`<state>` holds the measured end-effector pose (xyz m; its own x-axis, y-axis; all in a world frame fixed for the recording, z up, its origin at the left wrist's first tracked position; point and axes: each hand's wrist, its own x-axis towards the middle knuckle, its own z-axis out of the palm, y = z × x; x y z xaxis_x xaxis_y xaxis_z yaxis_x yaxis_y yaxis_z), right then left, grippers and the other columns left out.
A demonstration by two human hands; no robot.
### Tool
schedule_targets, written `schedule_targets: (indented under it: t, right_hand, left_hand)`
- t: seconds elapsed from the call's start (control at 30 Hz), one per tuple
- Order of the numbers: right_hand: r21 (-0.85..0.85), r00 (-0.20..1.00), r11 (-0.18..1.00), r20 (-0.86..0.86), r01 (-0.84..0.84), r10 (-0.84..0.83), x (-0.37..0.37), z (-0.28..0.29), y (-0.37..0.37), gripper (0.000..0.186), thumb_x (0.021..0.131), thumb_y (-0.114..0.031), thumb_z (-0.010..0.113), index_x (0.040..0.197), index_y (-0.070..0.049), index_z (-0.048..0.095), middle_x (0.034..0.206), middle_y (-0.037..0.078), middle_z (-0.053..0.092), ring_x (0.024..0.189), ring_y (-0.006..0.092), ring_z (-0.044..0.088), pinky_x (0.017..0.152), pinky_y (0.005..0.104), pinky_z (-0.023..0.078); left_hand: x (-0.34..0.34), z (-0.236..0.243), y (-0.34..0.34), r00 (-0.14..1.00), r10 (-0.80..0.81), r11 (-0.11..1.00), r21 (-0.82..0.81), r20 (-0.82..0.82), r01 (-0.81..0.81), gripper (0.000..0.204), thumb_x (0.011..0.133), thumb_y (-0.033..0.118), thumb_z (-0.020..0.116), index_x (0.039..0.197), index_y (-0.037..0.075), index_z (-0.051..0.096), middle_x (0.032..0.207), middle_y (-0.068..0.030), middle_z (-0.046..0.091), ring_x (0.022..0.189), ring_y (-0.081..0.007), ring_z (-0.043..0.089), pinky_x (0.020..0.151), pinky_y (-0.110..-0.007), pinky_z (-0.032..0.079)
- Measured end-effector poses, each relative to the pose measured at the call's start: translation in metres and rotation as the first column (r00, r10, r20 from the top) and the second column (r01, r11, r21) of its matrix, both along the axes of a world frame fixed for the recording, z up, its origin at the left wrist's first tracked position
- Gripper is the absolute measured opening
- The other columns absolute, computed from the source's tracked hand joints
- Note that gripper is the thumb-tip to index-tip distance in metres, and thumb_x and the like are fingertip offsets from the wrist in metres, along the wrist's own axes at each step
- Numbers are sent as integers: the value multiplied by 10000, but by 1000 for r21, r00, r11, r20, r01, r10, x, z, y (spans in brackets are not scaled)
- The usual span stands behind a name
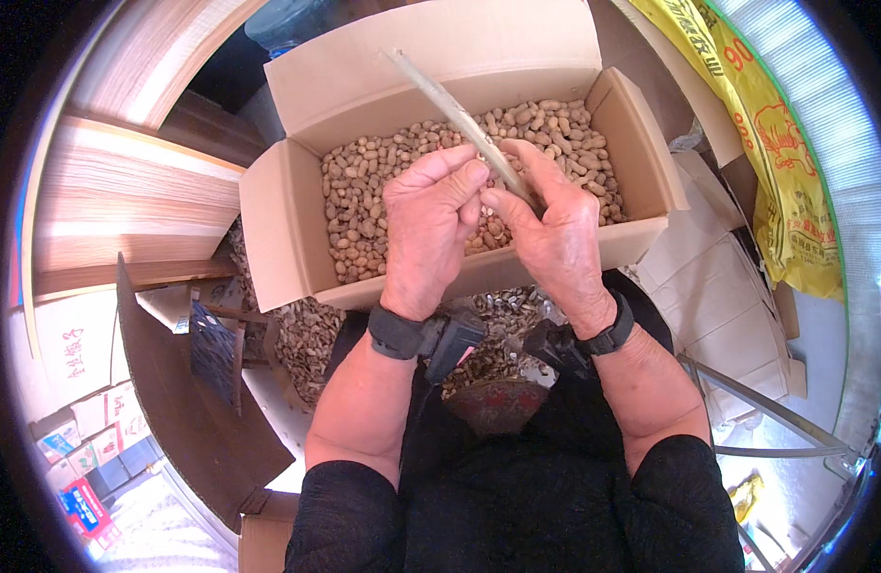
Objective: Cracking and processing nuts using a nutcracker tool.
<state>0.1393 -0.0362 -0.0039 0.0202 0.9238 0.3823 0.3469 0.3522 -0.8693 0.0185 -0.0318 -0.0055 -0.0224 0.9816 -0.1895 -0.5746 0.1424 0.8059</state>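
An open cardboard box (277, 229) filled with unshelled peanuts (362, 205) stands in front of me. Over the peanuts my right hand (558, 222) is closed around the lower end of a long, pale greenish-grey stick (438, 99). The stick slants up and away to the left, its far end over the box's back flap. My left hand (429, 222) is closed beside the stick, thumb and fingers pinched near my right fingertips. Whatever lies in that pinch is too small and covered to name. Both wrists wear black bands with small dark devices.
Broken shells (311, 346) lie below the box, around my legs. A brown cardboard flap (178, 401) rises at the left, near wood-grained panels (135, 205). On the right are flattened cardboard (722, 286), a yellow printed sack (779, 143) and a metal frame (765, 401).
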Motion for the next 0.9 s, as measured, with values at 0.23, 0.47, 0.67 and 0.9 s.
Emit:
schedule_targets:
  t: [0.23,0.47,0.67,0.9]
  right_hand:
    - [18,993,999,-115,-31,33,10,-1,5,251,751,25,628,999,2,606,807,120,605,674,215,569,647,312,474]
    - [-111,956,981,-264,-160,126,10,-2,1,202,744,57,632,938,1,631,805,78,591,656,127,545,542,243,453]
    - [-256,841,942,-540,-216,47,5,3,-3,112,829,16,589,928,-36,597,689,2,558,534,44,493,468,190,408]
    - [-228,861,966,-508,-118,-14,12,2,-2,108,872,-62,575,979,-65,585,649,-34,543,507,26,492,430,161,358]
  left_hand:
    - [4,2,-3,975,14,998,58,-223,-1,163,826,21,601,970,-47,634,707,-29,616,490,-27,438,415,-163,329]
    - [7,-5,-5,971,-5,998,57,-240,19,184,848,58,596,999,-43,623,703,-8,592,479,-24,390,408,-165,285]
    - [3,-6,-2,996,-88,996,-4,27,88,159,845,26,578,984,-39,620,735,-22,604,490,-14,405,401,-154,284]
    - [-1,1,0,998,-55,998,-10,-4,55,155,849,28,582,990,-26,616,765,-36,612,498,-18,410,416,-147,295]
